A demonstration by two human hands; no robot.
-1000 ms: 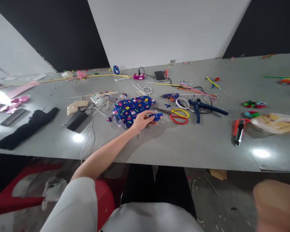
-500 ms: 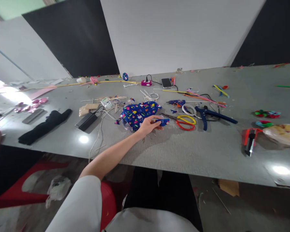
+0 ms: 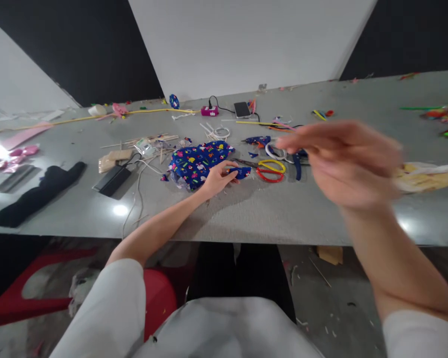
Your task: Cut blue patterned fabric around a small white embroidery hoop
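Observation:
My left hand (image 3: 217, 180) rests low over the table, its fingers closed on a small piece of blue patterned fabric (image 3: 240, 172). Just behind it lies a larger blue fabric sheet (image 3: 197, 161) printed with colourful figures. Scissors (image 3: 271, 171) with one yellow and one red handle sit to the right of the held piece. My right hand (image 3: 353, 161) is raised close to the camera, smeared by motion; whether anything is between its fingers cannot be made out. Behind its fingertips are a white ring (image 3: 275, 151) and a blue glue gun (image 3: 259, 141).
A phone (image 3: 242, 110) and a magenta power block (image 3: 209, 111) lie at the back. On the left are a black box (image 3: 113, 180) with a cord and a black cloth (image 3: 41, 194). A plastic-wrapped item (image 3: 427, 177) lies at the right. The table's front edge runs before me.
My right hand has come into view from the right, raised above the table. The left hand keeps hold of the fabric piece. My view has shifted to the right.

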